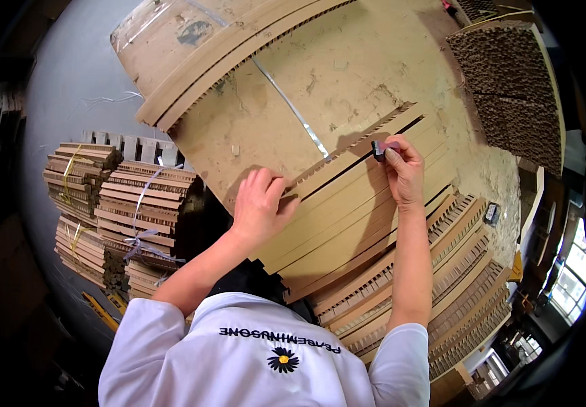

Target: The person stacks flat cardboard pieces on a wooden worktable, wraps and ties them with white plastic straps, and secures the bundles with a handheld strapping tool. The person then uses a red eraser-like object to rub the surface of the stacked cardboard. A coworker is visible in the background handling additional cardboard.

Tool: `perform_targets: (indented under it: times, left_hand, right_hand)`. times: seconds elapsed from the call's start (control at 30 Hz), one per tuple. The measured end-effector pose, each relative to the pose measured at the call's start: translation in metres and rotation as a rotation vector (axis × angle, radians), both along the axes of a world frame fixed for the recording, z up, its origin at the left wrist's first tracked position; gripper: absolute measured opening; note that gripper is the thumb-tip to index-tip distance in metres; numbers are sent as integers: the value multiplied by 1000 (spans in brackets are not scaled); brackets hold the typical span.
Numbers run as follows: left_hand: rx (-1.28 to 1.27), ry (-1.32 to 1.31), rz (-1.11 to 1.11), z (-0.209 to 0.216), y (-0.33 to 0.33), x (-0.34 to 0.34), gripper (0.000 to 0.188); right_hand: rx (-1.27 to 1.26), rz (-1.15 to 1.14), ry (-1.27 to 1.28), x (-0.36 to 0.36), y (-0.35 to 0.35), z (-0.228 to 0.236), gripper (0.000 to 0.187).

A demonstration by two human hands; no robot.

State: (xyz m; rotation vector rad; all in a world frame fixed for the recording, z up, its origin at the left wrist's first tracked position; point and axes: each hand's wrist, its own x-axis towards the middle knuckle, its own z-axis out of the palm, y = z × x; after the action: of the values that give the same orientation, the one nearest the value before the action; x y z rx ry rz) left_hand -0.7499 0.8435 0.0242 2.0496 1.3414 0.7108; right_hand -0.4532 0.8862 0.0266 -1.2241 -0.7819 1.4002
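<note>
Honeycomb cardboard strips (347, 210) lie side by side across the worktable (337, 74) in front of me. My right hand (405, 173) is closed on a small black block with a reddish top (378, 150), pinched between thumb and fingers near the strips' far right ends. Its exact kind is not plain. My left hand (260, 207) is at the left ends of the strips, fingers loosely bent and apart, with nothing seen in it. A dark gap runs between the farthest strip (354, 146) and the others.
More strips (408, 285) are stacked close to my right side. Tied bundles (140, 214) stand low on the left. Long cardboard pieces (239, 57) lie at the table's far side. A honeycomb stack (510, 95) and a small dark box-like thing (492, 214) are at the right.
</note>
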Motion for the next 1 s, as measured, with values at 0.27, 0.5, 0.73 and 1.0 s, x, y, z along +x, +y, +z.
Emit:
perform_targets:
  times: [0.27,0.5,0.73,1.0]
  left_hand:
    - [27,61,45,-2,-3,2,37]
    - [123,200,142,-7,17,9,51]
    - [236,327,187,-30,30,-1,40]
    - [357,302,217,-48,30,1,43]
  right_hand:
    - [170,322,-429,-14,9,21,18]
    - [242,421,-575,-33,27,30,25]
    - [506,591,-773,-57,52,20,20]
    - [506,625,-782,-61,56,4,15]
